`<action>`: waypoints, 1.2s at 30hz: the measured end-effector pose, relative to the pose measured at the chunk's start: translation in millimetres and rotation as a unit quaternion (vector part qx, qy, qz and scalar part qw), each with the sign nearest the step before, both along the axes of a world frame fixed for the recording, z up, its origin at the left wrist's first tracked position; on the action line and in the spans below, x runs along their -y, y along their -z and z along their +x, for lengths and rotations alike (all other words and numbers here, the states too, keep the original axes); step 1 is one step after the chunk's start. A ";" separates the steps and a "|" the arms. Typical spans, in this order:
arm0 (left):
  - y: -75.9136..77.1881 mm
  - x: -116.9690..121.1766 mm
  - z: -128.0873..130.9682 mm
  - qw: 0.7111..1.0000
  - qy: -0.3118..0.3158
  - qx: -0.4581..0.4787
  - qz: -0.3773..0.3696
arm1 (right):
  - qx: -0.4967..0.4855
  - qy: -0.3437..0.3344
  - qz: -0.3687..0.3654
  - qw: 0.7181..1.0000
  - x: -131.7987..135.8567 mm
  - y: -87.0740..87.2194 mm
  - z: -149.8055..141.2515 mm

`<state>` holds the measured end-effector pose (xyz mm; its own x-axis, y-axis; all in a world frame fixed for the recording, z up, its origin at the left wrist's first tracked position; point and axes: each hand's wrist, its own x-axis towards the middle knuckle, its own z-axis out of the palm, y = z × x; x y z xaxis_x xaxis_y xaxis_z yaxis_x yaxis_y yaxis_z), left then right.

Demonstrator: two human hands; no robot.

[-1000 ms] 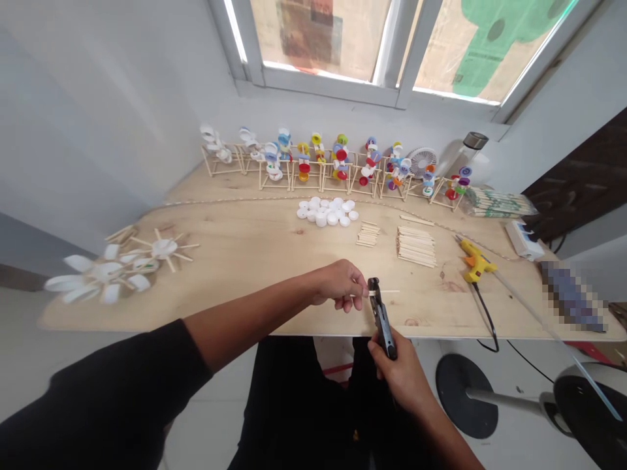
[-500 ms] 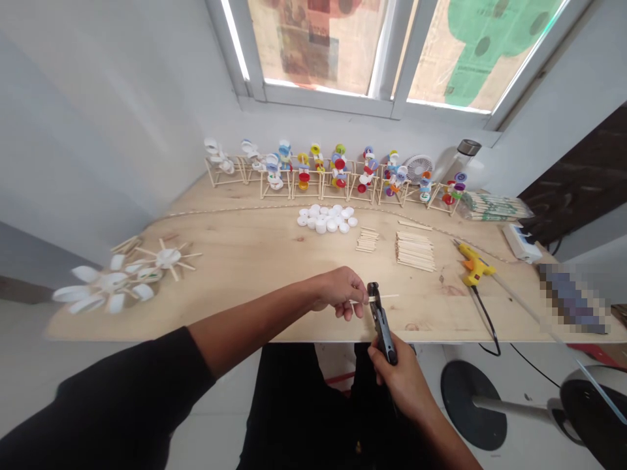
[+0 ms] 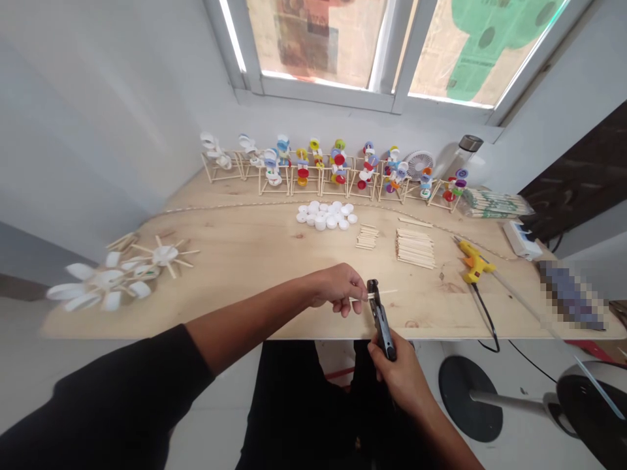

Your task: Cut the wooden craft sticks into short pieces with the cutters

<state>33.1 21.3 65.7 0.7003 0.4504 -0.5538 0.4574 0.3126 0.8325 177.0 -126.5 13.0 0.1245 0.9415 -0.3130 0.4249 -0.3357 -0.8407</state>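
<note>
My left hand (image 3: 345, 288) pinches a thin wooden stick (image 3: 389, 292) near the front edge of the table. The stick runs crosswise through the jaws of a pair of dark pliers (image 3: 383, 326), and its thin end pokes out to the right. Wrapped round the handles of the pliers, my right hand (image 3: 399, 369) holds them with the head pointing away from me. Beyond the hands lie a small bundle of short sticks (image 3: 367, 237), a larger stack of longer sticks (image 3: 415, 248) and a cluster of white bottle caps (image 3: 326, 216).
Stick frames with coloured cap wheels (image 3: 337, 173) line the wall. A yellow glue gun (image 3: 473, 262) with its cord lies right, near a power strip (image 3: 522, 240) and bagged sticks (image 3: 497, 203). White wheel-like pieces (image 3: 108, 281) sit left. A bottle (image 3: 463, 156) and small fan (image 3: 420, 167) stand behind.
The view has shifted slightly. Both hands keep nearly the same position, with the stick still in the pliers' jaws; its right end now tilts up a little more.
</note>
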 end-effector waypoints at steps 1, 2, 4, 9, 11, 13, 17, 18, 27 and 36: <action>0.3 -0.2 -0.2 1.000 -0.001 0.002 -0.001 | -0.001 0.000 0.000 1.000 -0.2 0.6 0.0; 0.6 -0.4 -0.4 1.000 -0.002 0.004 -0.001 | -0.004 0.000 -0.001 1.000 -0.3 1.1 -0.1; 0.7 -0.6 -0.8 1.000 -0.004 0.007 -0.004 | -0.011 0.000 -0.004 1.000 -0.2 1.8 -0.2; -0.2 -0.9 -1.9 1.000 -0.003 0.011 -0.006 | -0.020 0.001 -0.001 1.000 0.5 0.3 -0.2; -0.4 -1.1 -2.3 1.000 -0.002 0.010 -0.005 | -0.020 0.001 -0.002 1.000 0.6 -0.7 -0.2; -0.4 -1.2 -2.5 1.000 0.000 0.007 -0.001 | -0.019 0.002 -0.005 1.000 0.5 -1.7 -0.6; -0.5 -1.1 -2.0 1.000 0.005 0.007 0.013 | -0.023 0.008 -0.008 1.000 0.5 -3.4 -1.6; -0.7 -1.0 -1.8 1.000 0.008 0.006 0.018 | -0.024 0.007 -0.008 1.000 0.6 -3.6 -1.8; -4.5 -0.2 -0.3 0.999 0.010 -0.006 0.036 | -0.027 0.007 -0.002 1.000 1.0 -1.1 -0.5; -5.8 -1.3 1.8 0.999 0.023 -0.012 0.031 | -0.035 0.005 -0.006 0.999 2.0 -1.3 -0.1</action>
